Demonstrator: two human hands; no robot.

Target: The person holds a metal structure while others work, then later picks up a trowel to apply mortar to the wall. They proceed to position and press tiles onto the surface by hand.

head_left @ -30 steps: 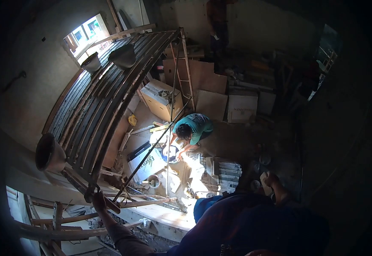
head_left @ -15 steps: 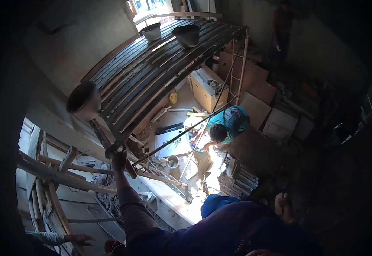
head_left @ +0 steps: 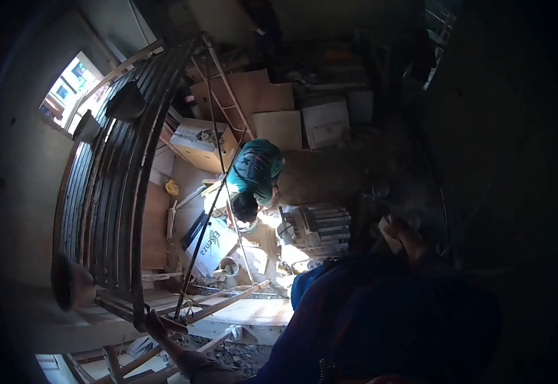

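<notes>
At the lower left my left hand [head_left: 157,328] is closed round the end of a wooden bar at the near corner of the raised slatted platform [head_left: 116,198]. A dark bucket [head_left: 74,283] stands on the platform close by. Right of centre, my right hand [head_left: 396,226] is closed on a pale flat piece [head_left: 389,237], whose kind is unclear in the dim light. Dark blue clothing [head_left: 381,320] fills the lower middle.
A person in a teal shirt [head_left: 256,163] bends over the floor below, near a white printed box [head_left: 211,246] and a small bucket [head_left: 229,266]. Two buckets sit at the platform's far end. Cartons [head_left: 325,123] lean behind. Another person [head_left: 263,19] stands at the back.
The view has swung right, so platform and teal-shirted person appear further left. My left hand remains at the platform corner. Another person's hand at the lower left has left the view.
</notes>
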